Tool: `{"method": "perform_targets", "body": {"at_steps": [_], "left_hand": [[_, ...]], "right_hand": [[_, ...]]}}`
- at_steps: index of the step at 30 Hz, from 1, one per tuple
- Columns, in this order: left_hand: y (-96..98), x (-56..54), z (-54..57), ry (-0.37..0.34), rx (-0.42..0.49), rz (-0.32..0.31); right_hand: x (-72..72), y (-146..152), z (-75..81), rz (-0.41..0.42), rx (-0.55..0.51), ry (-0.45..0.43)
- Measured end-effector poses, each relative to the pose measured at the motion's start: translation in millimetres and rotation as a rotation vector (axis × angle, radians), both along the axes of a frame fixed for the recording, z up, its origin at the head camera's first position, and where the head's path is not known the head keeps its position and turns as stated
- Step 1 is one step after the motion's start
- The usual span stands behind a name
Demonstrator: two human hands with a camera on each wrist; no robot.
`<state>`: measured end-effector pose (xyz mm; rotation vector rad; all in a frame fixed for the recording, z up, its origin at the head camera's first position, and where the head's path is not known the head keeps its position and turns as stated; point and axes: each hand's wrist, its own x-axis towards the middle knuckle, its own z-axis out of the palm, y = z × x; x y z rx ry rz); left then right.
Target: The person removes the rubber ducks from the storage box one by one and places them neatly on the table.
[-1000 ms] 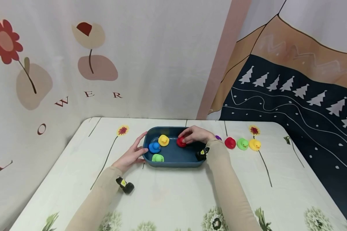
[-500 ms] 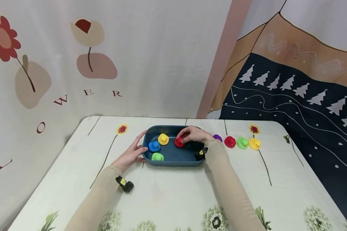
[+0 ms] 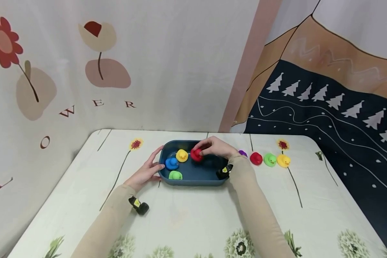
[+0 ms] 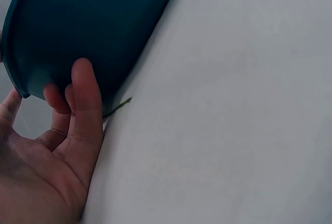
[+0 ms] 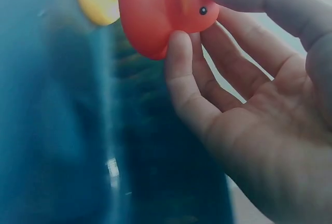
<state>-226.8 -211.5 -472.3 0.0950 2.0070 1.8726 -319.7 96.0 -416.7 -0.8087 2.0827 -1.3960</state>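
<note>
In the head view, a blue plastic tub [image 3: 193,182] sits on the table. My left hand [image 3: 145,174] holds its left end, fingers spread along the wall. In the left wrist view, fingers [image 4: 85,86] lie against the tub's outer side. My right hand [image 3: 214,147] pinches a red rubber duck [image 3: 196,155] between thumb and fingers, over the tub. The duck's eyes and beak face the palm in the right wrist view. A yellow duck [image 3: 182,156], a blue duck [image 3: 172,163] and a green duck [image 3: 175,175] are inside the tub's left half.
Right of the tub, a row holds a partly covered purple duck [image 3: 243,153], a red rounded toy [image 3: 256,158], another green duck [image 3: 270,159] and another yellow duck [image 3: 283,161]. A white patterned cloth [image 3: 187,222] covers the table; a curtain [image 3: 180,71] hangs behind.
My right hand has carried the red duck left and slightly toward the tub's back, close to the yellow duck. The left hand stays at the tub's end.
</note>
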Motion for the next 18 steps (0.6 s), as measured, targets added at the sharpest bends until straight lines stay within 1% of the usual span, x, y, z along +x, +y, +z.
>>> {"method": "perform_targets", "body": {"at_steps": [5, 9, 15, 18], "left_hand": [[0.4, 0.3, 0.0, -0.008, -0.007, 0.012], [0.4, -0.1, -0.6, -0.007, -0.016, 0.008], [0.1, -0.5, -1.7, -0.012, -0.009, 0.005], [0.5, -0.4, -1.6, -0.015, -0.006, 0.006]], "right_hand": [[3.7, 1.0, 15.7, -0.02, 0.009, 0.053], [7.3, 3.4, 25.2, -0.03, 0.028, 0.065], [12.6, 7.9, 31.9, -0.018, -0.001, 0.073], [15.8, 11.2, 33.8, -0.026, -0.015, 0.08]]}}
